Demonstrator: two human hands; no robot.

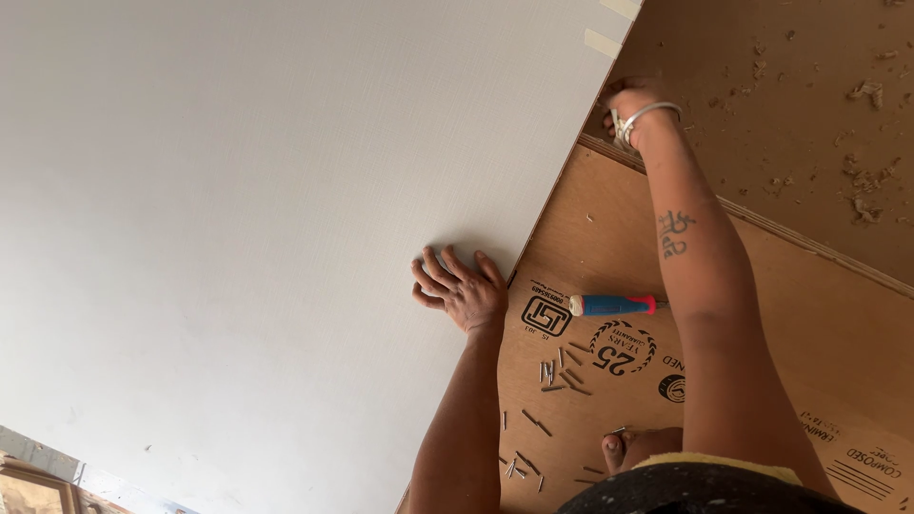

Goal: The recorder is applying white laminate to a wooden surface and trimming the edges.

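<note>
A large white laminate sheet (257, 190) lies over a brown plywood board (609, 228). My left hand (462, 288) rests flat on the sheet near its edge, fingers spread, holding nothing. My right hand (630, 103), with metal bangles on the wrist, is curled at the sheet's edge farther along. Its fingertips are hidden behind the edge. A tool with a blue and red handle (614, 305) lies on the plywood between my two forearms, touched by neither hand.
Several small nails (562, 373) are scattered on the plywood near the tool. Wood shavings (862, 181) litter the brown floor beyond the board's edge. Strips of pale tape (602, 43) sit at the sheet's far corner. A toe (617, 447) shows near the bottom.
</note>
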